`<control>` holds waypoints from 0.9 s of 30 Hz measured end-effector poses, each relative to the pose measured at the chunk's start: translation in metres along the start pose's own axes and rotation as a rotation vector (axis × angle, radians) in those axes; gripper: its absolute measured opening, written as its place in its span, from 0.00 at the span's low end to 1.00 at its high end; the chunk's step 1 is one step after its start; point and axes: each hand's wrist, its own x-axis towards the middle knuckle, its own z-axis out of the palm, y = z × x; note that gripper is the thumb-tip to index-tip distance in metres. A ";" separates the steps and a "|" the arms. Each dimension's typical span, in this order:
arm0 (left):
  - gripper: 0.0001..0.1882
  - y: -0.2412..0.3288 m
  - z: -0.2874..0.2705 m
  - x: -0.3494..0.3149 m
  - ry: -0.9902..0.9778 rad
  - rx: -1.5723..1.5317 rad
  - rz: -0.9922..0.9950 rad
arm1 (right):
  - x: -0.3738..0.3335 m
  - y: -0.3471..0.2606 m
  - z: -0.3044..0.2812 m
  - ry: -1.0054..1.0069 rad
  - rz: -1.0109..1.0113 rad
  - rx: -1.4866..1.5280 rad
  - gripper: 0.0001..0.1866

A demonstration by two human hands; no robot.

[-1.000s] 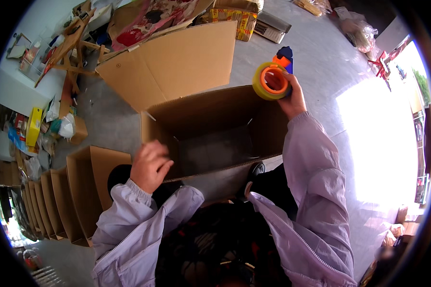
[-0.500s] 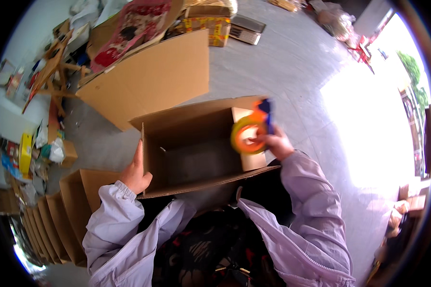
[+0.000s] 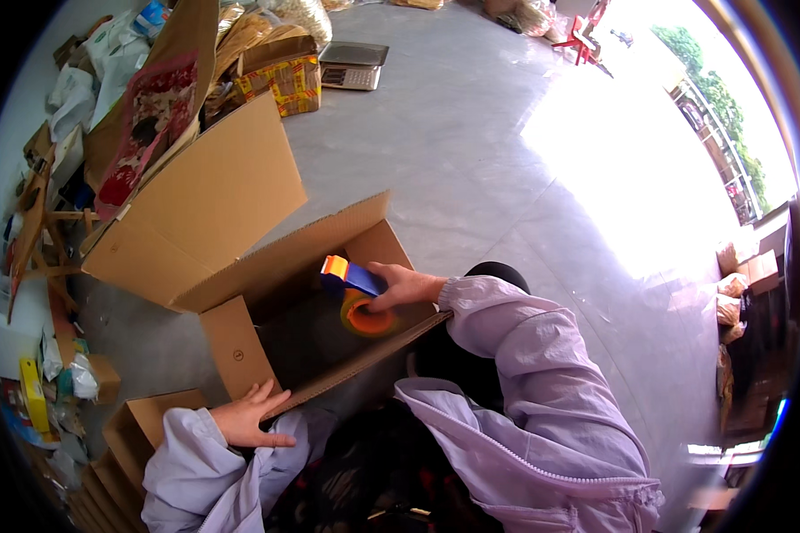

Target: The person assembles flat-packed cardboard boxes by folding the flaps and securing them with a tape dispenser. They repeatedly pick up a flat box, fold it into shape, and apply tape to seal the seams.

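An open cardboard box (image 3: pixel 356 361) stands tilted in front of me, its flaps raised and its inside dark. My right hand (image 3: pixel 406 286) grips a blue and orange tape dispenser (image 3: pixel 361 279) over the box opening. A roll of yellow-orange tape (image 3: pixel 361 316) sits on the dispenser, slightly blurred. Fingers spread, my left hand (image 3: pixel 251 417) rests against the near left corner of the box, by the short left flap (image 3: pixel 237 348). That hand holds nothing.
A big cardboard piece (image 3: pixel 206 191) leans beyond the box on the left. Several folded cartons (image 3: pixel 133 435) stand at my lower left. Farther off are a taped carton (image 3: pixel 284 78), a grey scale (image 3: pixel 354 67) and a red chair (image 3: pixel 580 40). Grey floor (image 3: pixel 471 133) extends right.
My right hand has carried the tape dispenser from the box's right end toward its middle. My left hand has moved to the near left corner, fingers spreading. The view has swung right.
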 end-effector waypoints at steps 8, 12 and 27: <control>0.35 -0.091 -0.018 0.035 0.612 0.055 -0.200 | 0.022 -0.082 -0.053 0.246 -0.258 0.449 0.35; 0.59 -0.101 0.010 0.067 1.065 0.072 -0.275 | 0.072 -0.136 -0.076 0.410 -0.456 0.712 0.26; 0.56 -0.111 0.043 0.093 1.490 -0.863 -0.008 | 0.059 -0.029 -0.009 0.299 -0.031 0.819 0.24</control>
